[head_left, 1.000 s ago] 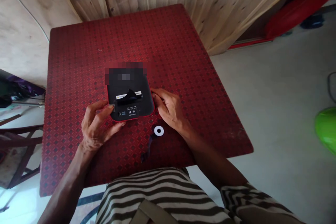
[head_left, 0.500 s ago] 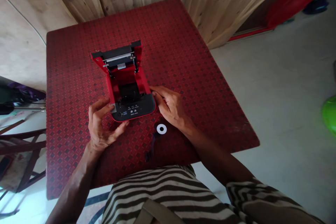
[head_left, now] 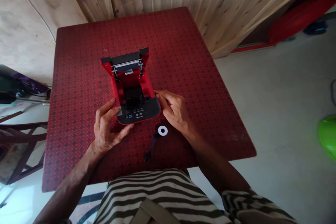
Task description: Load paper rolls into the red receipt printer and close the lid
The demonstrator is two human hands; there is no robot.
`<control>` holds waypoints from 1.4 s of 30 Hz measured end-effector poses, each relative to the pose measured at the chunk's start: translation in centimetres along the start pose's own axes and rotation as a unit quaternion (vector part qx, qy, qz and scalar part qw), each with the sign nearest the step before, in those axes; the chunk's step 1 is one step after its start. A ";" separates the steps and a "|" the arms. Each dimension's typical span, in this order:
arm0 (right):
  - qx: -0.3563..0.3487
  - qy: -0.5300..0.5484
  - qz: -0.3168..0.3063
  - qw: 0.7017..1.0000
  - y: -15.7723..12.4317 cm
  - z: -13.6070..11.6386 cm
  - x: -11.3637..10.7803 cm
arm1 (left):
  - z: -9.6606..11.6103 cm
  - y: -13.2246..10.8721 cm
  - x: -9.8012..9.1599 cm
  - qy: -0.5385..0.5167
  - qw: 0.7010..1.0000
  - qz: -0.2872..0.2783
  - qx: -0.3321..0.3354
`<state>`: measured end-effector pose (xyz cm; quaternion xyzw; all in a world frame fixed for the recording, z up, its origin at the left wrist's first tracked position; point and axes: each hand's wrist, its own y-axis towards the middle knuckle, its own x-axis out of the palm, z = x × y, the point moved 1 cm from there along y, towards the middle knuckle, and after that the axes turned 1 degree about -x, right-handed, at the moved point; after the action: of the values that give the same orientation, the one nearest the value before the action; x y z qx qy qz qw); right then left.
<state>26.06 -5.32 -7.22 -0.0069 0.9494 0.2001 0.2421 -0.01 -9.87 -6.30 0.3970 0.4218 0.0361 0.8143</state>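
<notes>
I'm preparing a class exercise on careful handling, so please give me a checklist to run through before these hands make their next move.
1. Lid of the red-and-black device raised: ok, it stands open.
2. Left hand in contact: ok, fingers at the device's left side, thumb at its near edge.
3. Right hand in contact: ok, at the device's right side.
4. White ring apart from the device: ok, it lies on the table.
5. Dark bay free of loose bits: cannot tell, too dark.

Lid [head_left: 123,59] of the red-and-black device [head_left: 145,109] now up and open, flat a second ago.
</notes>
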 end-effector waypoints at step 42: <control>0.117 0.073 0.022 0.990 0.2 3.2 -5.4 | -1.3 -0.4 0.0 -0.059 0.997 -0.025 -0.046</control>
<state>32.24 -4.37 -7.19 0.0278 0.9813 0.0915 0.1672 -1.06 -9.28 -6.98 0.3502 0.3804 0.0115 0.8559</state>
